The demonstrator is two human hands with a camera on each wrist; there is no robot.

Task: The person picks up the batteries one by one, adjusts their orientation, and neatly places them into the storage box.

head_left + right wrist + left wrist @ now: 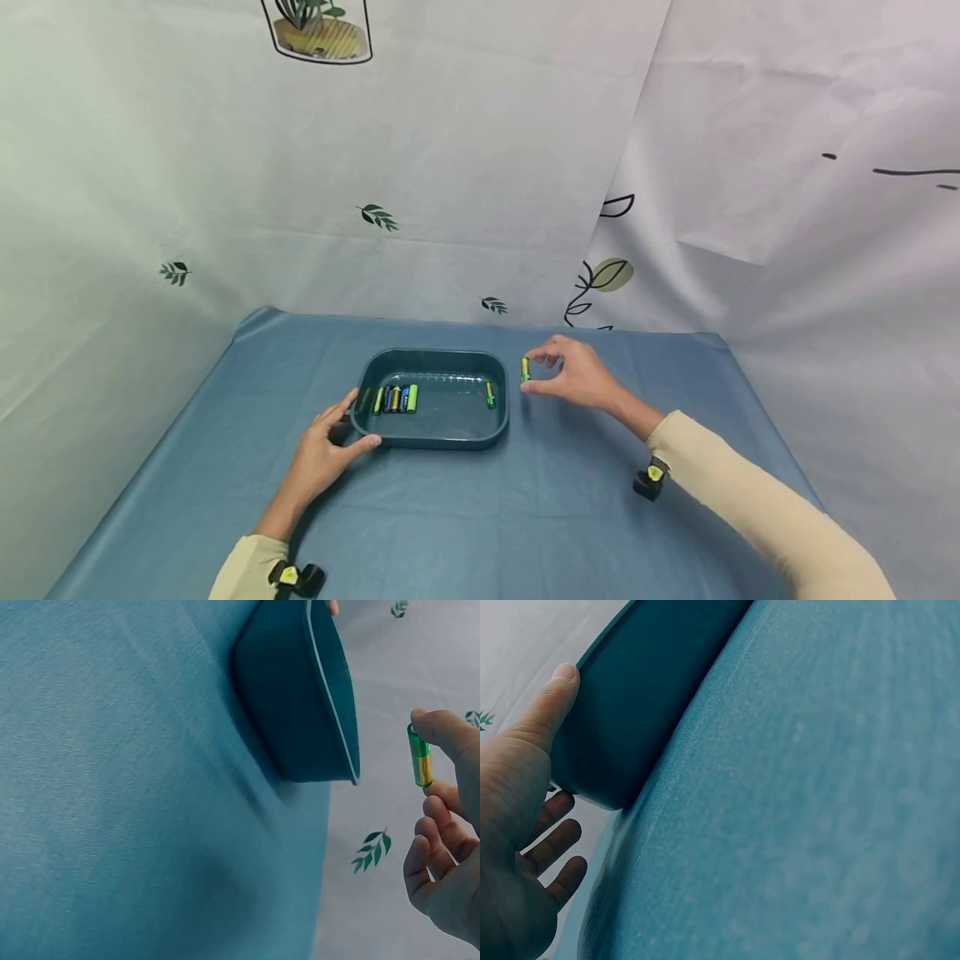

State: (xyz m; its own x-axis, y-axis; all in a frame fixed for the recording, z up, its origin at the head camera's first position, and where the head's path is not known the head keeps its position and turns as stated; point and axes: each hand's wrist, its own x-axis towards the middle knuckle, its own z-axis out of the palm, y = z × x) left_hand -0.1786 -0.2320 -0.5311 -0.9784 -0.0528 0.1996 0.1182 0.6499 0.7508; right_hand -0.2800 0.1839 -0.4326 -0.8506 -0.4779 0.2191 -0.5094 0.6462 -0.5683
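Note:
Between thumb and fingertips my right hand [576, 375] pinches a green and yellow battery [525, 369], upright in the air just right of the dark teal tray [431, 442]. In the right wrist view the battery [421, 756] is held at its two ends, apart from the tray. My left hand [322, 450] spreads around the tray's near left corner, its thumb touching the rim and other fingers relaxed. Inside the tray, several batteries [395, 399] lie side by side in a row at the left. A single green battery [490, 394] lies near the right wall.
A blue cloth [525, 517] covers the table beneath the tray. Behind it hangs a pale curtain [450, 150] printed with leaves. Each wrist wears a small black camera, the right one [651, 479] below the cuff.

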